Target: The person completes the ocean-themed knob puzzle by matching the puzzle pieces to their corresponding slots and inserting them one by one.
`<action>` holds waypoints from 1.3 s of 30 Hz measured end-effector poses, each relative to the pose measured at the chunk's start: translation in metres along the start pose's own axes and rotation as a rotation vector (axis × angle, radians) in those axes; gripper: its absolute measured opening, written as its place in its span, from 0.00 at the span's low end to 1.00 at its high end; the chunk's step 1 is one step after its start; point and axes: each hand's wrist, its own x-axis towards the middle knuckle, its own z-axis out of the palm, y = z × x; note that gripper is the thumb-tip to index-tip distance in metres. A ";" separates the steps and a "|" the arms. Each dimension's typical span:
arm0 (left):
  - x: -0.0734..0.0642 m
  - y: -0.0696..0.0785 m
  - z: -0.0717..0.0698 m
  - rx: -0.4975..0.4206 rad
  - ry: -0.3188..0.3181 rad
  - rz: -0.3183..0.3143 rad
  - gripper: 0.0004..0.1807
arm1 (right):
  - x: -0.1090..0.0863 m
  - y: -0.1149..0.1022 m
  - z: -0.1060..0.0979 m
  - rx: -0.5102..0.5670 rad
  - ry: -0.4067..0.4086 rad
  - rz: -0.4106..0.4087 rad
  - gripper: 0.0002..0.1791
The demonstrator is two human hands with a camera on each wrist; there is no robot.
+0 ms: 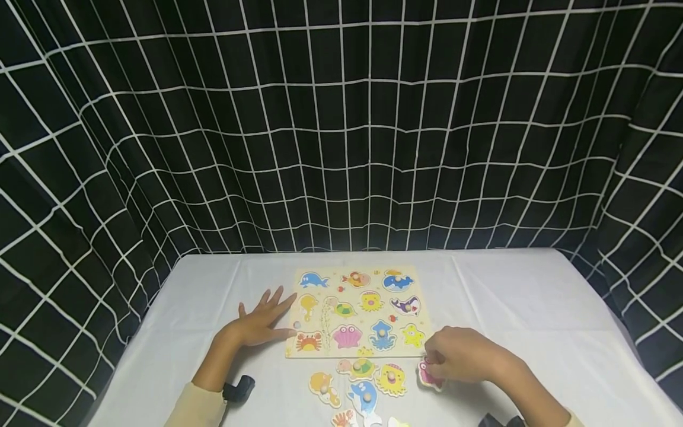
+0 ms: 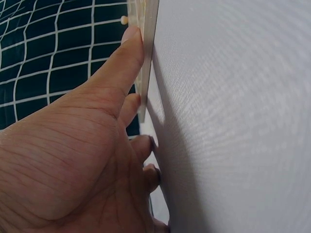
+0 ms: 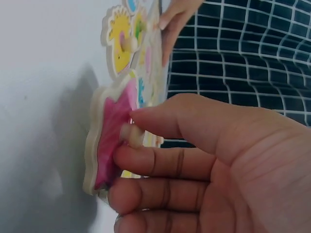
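My right hand [image 1: 469, 356] pinches the wooden knob [image 3: 132, 136] of a pink shell puzzle piece [image 3: 115, 131]. In the right wrist view this piece is tilted on edge beside the white tablecloth. From the head it shows just off the lower right corner of the wooden puzzle board [image 1: 333, 351], partly covered by my fingers. A printed pink shell picture [image 1: 347, 337] sits in the board's bottom row. My left hand [image 1: 260, 325] has its fingers spread, and its thumb and a fingertip touch the board's left edge.
Below the board lie loose knobbed pieces: a turtle [image 1: 360, 368], an octopus [image 1: 392, 381], a seahorse [image 1: 324, 388], a dolphin [image 1: 364, 398] and a red crab-like one [image 1: 344, 418]. A yellow-green piece [image 1: 396, 423] is cut off by the frame. A black grid curtain [image 1: 357, 142] hangs behind the table.
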 end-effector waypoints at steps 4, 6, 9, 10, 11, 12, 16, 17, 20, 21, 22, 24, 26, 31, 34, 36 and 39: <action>-0.001 0.000 0.000 0.001 -0.001 -0.002 0.48 | 0.001 0.004 0.001 0.003 0.018 -0.002 0.13; -0.001 0.004 -0.003 0.014 -0.013 -0.023 0.47 | 0.001 0.005 0.002 -0.002 0.025 0.011 0.14; 0.000 0.004 -0.003 0.025 -0.011 -0.029 0.47 | 0.002 0.006 0.005 -0.008 0.030 0.038 0.15; 0.001 0.003 -0.002 0.025 -0.013 -0.033 0.47 | 0.002 0.006 0.006 -0.009 0.030 0.043 0.15; 0.001 0.003 -0.002 0.028 -0.012 -0.034 0.47 | 0.002 0.006 0.006 -0.007 0.029 0.049 0.15; 0.001 0.003 -0.002 0.031 -0.011 -0.036 0.47 | 0.002 0.006 0.007 -0.009 0.029 0.052 0.16; 0.003 0.003 0.000 0.041 -0.012 -0.042 0.47 | 0.002 0.007 0.007 -0.009 0.032 0.045 0.16; 0.003 0.003 0.000 0.044 -0.009 -0.041 0.47 | 0.002 0.007 0.006 -0.008 0.031 0.044 0.16; 0.004 0.002 0.001 0.045 -0.005 -0.042 0.48 | 0.002 0.007 0.005 -0.017 0.032 0.044 0.16; 0.004 0.002 0.001 0.044 -0.004 -0.041 0.48 | 0.002 0.006 0.004 -0.026 0.034 0.045 0.15; 0.004 0.001 0.001 0.043 -0.005 -0.042 0.48 | 0.003 0.006 0.004 -0.029 0.034 0.048 0.14; 0.004 0.001 0.001 0.041 -0.008 -0.040 0.47 | 0.004 0.007 0.004 -0.037 0.035 0.052 0.13; 0.004 0.000 0.001 0.038 -0.010 -0.035 0.47 | 0.005 0.007 0.004 -0.027 0.029 0.055 0.13; 0.002 0.000 0.001 0.026 -0.014 -0.027 0.47 | 0.006 0.006 0.005 0.003 0.014 0.029 0.13; 0.001 0.001 0.000 0.019 -0.021 -0.028 0.47 | 0.007 0.007 0.006 -0.006 0.016 0.014 0.12; 0.001 0.001 0.000 0.025 -0.022 -0.027 0.47 | 0.007 0.007 0.006 -0.010 0.016 0.017 0.11; 0.002 0.002 0.000 0.029 -0.017 -0.025 0.46 | 0.007 0.007 0.005 -0.011 0.009 0.023 0.09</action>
